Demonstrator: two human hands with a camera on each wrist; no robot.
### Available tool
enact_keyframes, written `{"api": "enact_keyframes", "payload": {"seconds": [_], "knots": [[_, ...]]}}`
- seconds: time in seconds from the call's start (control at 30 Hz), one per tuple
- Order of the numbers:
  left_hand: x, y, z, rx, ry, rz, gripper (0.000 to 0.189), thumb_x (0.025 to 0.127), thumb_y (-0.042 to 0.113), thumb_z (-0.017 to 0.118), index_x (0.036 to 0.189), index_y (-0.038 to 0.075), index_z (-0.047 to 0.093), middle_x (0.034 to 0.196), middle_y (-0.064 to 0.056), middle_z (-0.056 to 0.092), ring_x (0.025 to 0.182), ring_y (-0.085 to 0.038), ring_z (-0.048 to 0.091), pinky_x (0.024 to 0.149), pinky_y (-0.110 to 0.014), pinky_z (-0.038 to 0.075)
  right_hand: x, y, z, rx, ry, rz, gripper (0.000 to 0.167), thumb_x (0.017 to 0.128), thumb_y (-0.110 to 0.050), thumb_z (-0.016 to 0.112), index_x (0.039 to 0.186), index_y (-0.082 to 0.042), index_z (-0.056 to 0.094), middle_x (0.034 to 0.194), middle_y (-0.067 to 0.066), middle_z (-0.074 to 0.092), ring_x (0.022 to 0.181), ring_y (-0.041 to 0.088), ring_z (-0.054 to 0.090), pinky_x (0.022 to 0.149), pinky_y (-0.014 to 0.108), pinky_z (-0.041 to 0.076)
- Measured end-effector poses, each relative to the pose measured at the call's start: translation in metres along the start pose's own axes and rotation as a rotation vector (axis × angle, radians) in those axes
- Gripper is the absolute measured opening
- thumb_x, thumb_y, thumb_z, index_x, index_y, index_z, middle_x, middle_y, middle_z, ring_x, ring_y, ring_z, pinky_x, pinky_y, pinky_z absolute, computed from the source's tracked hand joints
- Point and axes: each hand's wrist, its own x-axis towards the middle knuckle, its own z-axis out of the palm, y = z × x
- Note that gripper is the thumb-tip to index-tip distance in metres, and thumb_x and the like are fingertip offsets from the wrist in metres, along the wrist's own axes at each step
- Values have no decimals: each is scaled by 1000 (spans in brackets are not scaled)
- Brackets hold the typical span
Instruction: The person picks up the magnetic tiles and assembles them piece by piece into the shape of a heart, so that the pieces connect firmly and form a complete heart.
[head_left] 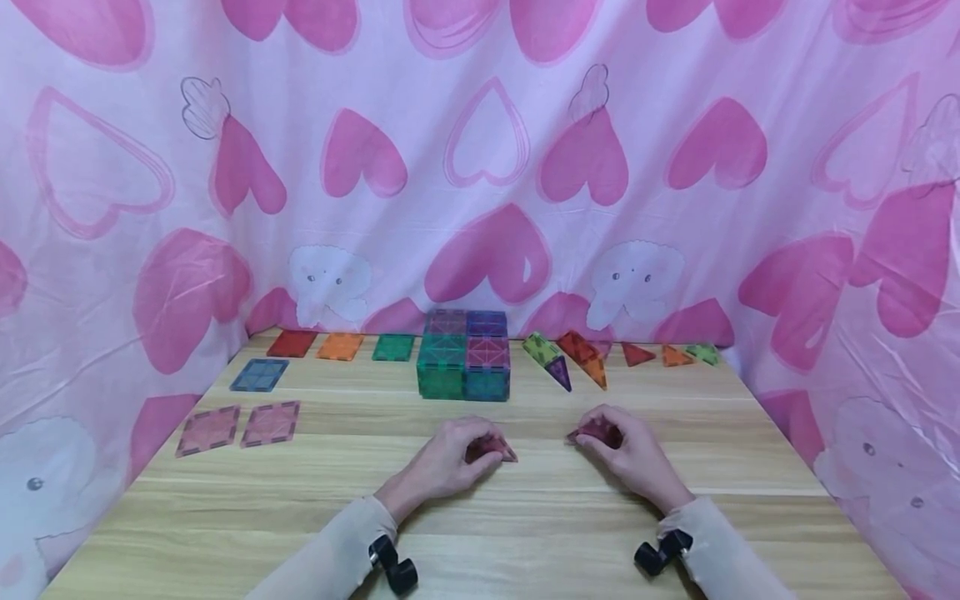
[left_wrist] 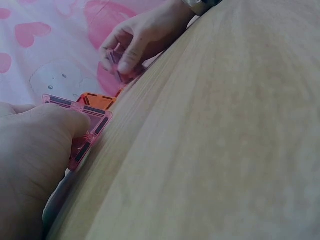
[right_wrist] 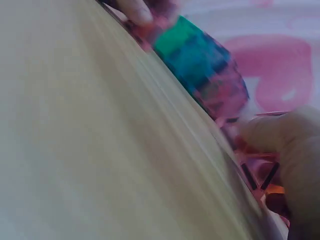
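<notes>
My left hand (head_left: pixel 444 460) rests low over the middle of the table and pinches a pink see-through magnetic tile (left_wrist: pixel 102 120) between thumb and fingers. Dark magnet strips line the tile's edges, and the palm hides part of it. To the right, my right hand (head_left: pixel 632 450) grips a pink see-through magnetic tile (right_wrist: pixel 251 175), mostly covered by the fingers. A gap of bare wood separates the two hands. Just beyond them stands a box-shaped block of joined magnetic tiles (head_left: pixel 463 367), green, blue, pink and purple.
At left lie two pink square tiles (head_left: pixel 271 423) and a blue square (head_left: pixel 259 375). Red (head_left: pixel 292 343), orange (head_left: pixel 340 346) and green (head_left: pixel 393 347) squares line the back. Right of the block are joined green and purple pieces (head_left: pixel 547 360), orange pieces (head_left: pixel 585 358) and small triangles (head_left: pixel 638 354).
</notes>
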Motion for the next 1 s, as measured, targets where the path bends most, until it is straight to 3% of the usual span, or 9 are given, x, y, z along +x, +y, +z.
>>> {"api": "enact_keyframes", "payload": {"seconds": [0.17, 0.33, 0.67, 0.83, 1.0], "knots": [[0, 0, 1, 20, 2, -13, 11, 104, 17, 81, 115, 20, 78, 111, 10, 75, 98, -2, 67, 84, -23, 60, 0, -16, 16, 139, 11, 46, 12, 103, -19, 82, 114, -21, 77, 111, -6, 83, 91, 18, 74, 75, 26, 58], [1, 0, 1, 40, 4, -5, 12, 104, 19, 81, 115, 19, 78, 111, 10, 75, 98, -2, 67, 84, -23, 59, -1, -30, 29, 163, -10, 79, 13, 104, -25, 81, 116, -25, 78, 110, -6, 82, 93, 18, 74, 78, 26, 58], [0, -1, -2, 61, 11, 13, 12, 103, 19, 82, 114, 21, 78, 110, 11, 75, 96, -3, 66, 83, -24, 59, 0, -44, 48, 304, -88, 55, 16, 107, -17, 76, 123, -19, 77, 116, 0, 84, 105, 22, 80, 90, 28, 63], [-1, -2, -2, 83, 27, 28, 14, 102, 18, 83, 115, 19, 79, 110, 9, 75, 95, -3, 66, 81, -23, 58, 0, -50, 55, 309, -152, 76, 22, 109, -18, 74, 131, -21, 75, 124, -2, 82, 114, 21, 79, 97, 28, 62], [0, -1, -1, 92, 26, 41, 13, 102, 19, 82, 115, 20, 80, 109, 10, 75, 93, -3, 65, 79, -22, 57, -2, -52, 55, 286, -155, 89, 35, 107, -12, 76, 141, -13, 69, 127, 0, 80, 111, 21, 78, 91, 29, 63]]}}
